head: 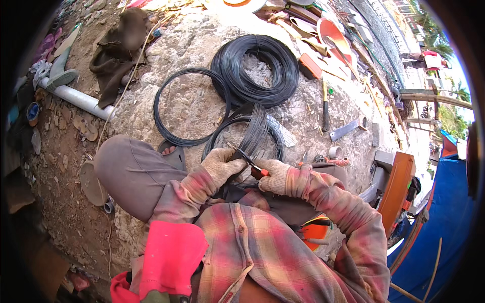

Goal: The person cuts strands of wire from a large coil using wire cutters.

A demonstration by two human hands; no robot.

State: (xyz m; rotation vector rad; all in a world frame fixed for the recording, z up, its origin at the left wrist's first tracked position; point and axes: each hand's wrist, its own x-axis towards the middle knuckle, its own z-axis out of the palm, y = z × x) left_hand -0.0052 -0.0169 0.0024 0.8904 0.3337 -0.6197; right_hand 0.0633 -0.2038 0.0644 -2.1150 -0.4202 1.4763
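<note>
My left hand (221, 166), in a knitted work glove, pinches the near end of a bundle of dark steel wire (257, 127) in front of my lap. In my gloved right hand (276, 177) is a plier-like hand tool (245, 155) with a red-orange grip. Its dark metal end points up and left, across the wire by my left thumb; whether its jaws touch the wire I cannot tell. A thin wire coil (159, 113) lies beyond my left hand. Farther off, a large thick coil of dark wire (254, 49) rests on the rough ground.
To the right lie a hammer (325, 110), a hand saw or flat blade (344, 130) and a roll of tape (335, 152). An orange-brown board (396, 193) stands at far right. A white pipe (83, 99) and dark cloth (113, 68) are at left. A person (432, 60) stands in the distance.
</note>
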